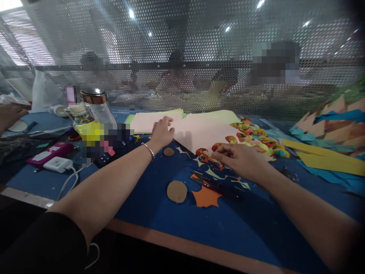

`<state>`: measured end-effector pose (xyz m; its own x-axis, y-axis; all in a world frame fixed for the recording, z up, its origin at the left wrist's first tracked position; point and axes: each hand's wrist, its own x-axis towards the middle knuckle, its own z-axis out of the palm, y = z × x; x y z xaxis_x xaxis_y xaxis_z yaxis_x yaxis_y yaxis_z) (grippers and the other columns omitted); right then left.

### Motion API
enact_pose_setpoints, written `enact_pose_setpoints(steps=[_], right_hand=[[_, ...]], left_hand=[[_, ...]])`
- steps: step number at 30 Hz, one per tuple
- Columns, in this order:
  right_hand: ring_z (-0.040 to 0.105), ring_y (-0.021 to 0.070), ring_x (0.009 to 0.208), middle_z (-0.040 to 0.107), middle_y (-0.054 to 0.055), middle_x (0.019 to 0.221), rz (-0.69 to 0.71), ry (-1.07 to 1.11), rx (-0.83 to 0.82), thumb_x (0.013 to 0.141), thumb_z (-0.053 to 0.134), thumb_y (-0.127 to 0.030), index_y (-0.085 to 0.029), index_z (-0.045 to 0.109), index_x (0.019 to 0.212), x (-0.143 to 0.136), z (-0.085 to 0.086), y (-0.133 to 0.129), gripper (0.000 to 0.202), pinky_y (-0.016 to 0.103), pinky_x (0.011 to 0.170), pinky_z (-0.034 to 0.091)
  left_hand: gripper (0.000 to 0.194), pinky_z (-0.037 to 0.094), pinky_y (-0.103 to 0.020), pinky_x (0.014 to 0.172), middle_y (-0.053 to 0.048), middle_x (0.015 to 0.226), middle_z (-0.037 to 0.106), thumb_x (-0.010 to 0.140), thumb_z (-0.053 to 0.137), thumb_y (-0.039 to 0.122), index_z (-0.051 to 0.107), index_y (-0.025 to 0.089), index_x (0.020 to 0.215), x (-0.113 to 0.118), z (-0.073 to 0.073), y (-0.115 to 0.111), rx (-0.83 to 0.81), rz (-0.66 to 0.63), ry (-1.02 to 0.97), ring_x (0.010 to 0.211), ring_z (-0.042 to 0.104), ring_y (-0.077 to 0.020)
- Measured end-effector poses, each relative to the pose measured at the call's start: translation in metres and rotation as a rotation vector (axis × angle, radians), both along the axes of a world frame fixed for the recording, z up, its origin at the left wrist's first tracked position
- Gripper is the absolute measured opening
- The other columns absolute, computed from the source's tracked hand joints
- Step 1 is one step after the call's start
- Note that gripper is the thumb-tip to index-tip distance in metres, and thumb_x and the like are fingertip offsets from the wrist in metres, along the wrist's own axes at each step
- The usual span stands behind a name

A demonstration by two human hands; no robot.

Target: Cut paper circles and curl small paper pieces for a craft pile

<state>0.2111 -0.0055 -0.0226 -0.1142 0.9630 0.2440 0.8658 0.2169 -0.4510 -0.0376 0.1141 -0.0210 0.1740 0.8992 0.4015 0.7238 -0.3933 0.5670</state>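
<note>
My left hand [163, 133] reaches across the blue table at the gap between two stacks of pale paper. Its fingers are loosely bent and apart, beside the pale pink sheet [199, 129]. My right hand [235, 156] is at the sheet's near edge, thumb and fingertips drawn together over red and orange paper pieces [203, 154]; what lies between them is hidden. Just below are curved paper offcuts [216, 175] and dark-handled scissors [213, 186]. An orange spiky paper offcut [207, 196] lies under the scissors' blades, next to a round brown cardboard disc [176, 191].
A smaller brown disc [168, 152] lies near my left wrist. Colourful paper pieces [256, 139] are heaped at right, by yellow strips [327, 158] and folded paper points [333, 121]. Left stand a bottle [99, 108], a phone [114, 150] and a white charger [58, 164]. Perforated metal screens the back.
</note>
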Motion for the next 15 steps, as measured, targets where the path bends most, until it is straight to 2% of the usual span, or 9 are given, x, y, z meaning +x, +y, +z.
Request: enact_pose_setpoints(steps=[3, 4, 6, 8, 11, 15], right_hand=[[0.058, 0.0165, 0.051, 0.068, 0.003, 0.062, -0.006, 0.032, 0.002, 0.088, 0.059, -0.049, -0.022, 0.07, 0.072, -0.004, -0.003, 0.002, 0.033, 0.031, 0.051, 0.04], [0.058, 0.0165, 0.052, 0.068, 0.003, 0.063, -0.005, 0.05, 0.001, 0.087, 0.059, -0.049, -0.022, 0.07, 0.072, -0.004, -0.003, 0.003, 0.033, 0.031, 0.053, 0.04], [0.057, 0.0165, 0.053, 0.068, 0.003, 0.064, 0.007, 0.101, -0.005, 0.087, 0.059, -0.052, -0.022, 0.07, 0.073, -0.005, -0.004, 0.004, 0.035, 0.031, 0.054, 0.04], [0.055, 0.016, 0.051, 0.066, 0.003, 0.062, 0.015, 0.17, -0.006, 0.085, 0.059, -0.058, -0.021, 0.069, 0.076, -0.005, -0.003, 0.003, 0.039, 0.031, 0.052, 0.04], [0.048, 0.0139, 0.046, 0.06, 0.001, 0.057, 0.004, 0.27, 0.029, 0.084, 0.06, -0.066, -0.02, 0.069, 0.081, -0.007, 0.001, 0.0, 0.047, 0.03, 0.048, 0.038], [0.041, 0.0114, 0.041, 0.049, -0.004, 0.048, 0.025, 0.336, 0.071, 0.087, 0.061, -0.063, -0.02, 0.068, 0.083, -0.012, 0.009, -0.008, 0.044, 0.028, 0.044, 0.034]], left_hand=[[0.017, 0.053, -0.03, 0.087, -0.009, 0.103, 0.076, 0.089, 0.058, 0.016, 0.066, 0.016, 0.104, 0.005, 0.01, -0.013, -0.057, -0.091, -0.054, 0.092, 0.072, -0.0177], [0.011, 0.053, -0.028, 0.078, -0.008, 0.091, 0.077, 0.09, 0.059, 0.02, 0.068, 0.016, 0.093, 0.005, 0.014, -0.017, -0.161, -0.17, -0.094, 0.079, 0.071, -0.0157], [0.029, 0.051, -0.027, 0.064, -0.006, 0.07, 0.073, 0.094, 0.055, 0.033, 0.067, 0.015, 0.075, 0.005, 0.023, -0.026, -0.453, -0.298, -0.11, 0.059, 0.067, -0.0137], [0.051, 0.047, -0.027, 0.057, -0.009, 0.061, 0.07, 0.096, 0.051, 0.05, 0.069, 0.014, 0.063, 0.004, 0.032, -0.035, -0.671, -0.41, 0.014, 0.051, 0.064, -0.015], [0.068, 0.045, -0.028, 0.055, -0.014, 0.066, 0.074, 0.094, 0.044, 0.069, 0.076, 0.013, 0.071, 0.003, 0.042, -0.048, -0.874, -0.582, 0.212, 0.053, 0.067, -0.0177], [0.072, 0.043, -0.027, 0.054, -0.01, 0.062, 0.072, 0.087, 0.049, 0.077, 0.077, 0.014, 0.106, 0.007, 0.044, -0.059, -0.923, -0.588, 0.037, 0.053, 0.064, -0.0171]])
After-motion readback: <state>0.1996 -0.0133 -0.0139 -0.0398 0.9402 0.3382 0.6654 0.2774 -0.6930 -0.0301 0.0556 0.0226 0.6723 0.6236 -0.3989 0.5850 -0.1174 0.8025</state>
